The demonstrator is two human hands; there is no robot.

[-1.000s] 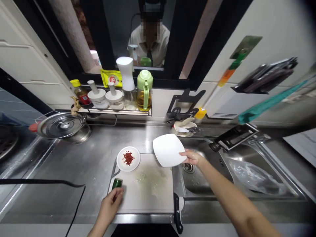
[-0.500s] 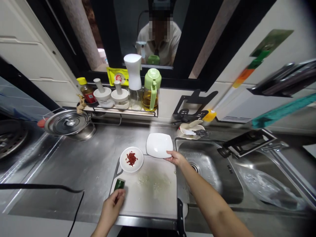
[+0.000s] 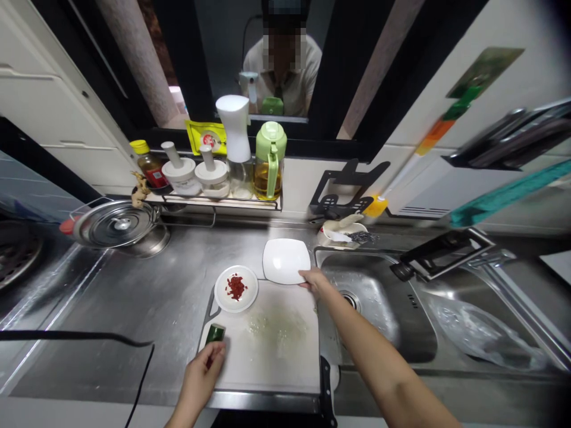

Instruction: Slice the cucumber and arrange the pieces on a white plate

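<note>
A white cutting board [image 3: 267,351] lies on the steel counter in front of me. My left hand [image 3: 200,374] is curled at the board's near left corner, fingertips pinching a short green vegetable piece [image 3: 215,333]. My right hand [image 3: 316,280] reaches to the board's far right corner and grips the edge of a square white plate [image 3: 285,260] that rests flat on the counter. A round white saucer with chopped red chilli [image 3: 236,288] sits at the board's far left corner.
A black-handled knife [image 3: 325,389] lies at the board's right edge. The sink [image 3: 379,303] is to the right, with a clear plastic bag [image 3: 482,339] in its far basin. A condiment rack [image 3: 214,178], a pot with lid [image 3: 116,224] and a black cable [image 3: 89,342] lie left.
My right hand brought the square plate from above the sink leftward and down onto the counter behind the board. My left hand stayed on the green piece.
</note>
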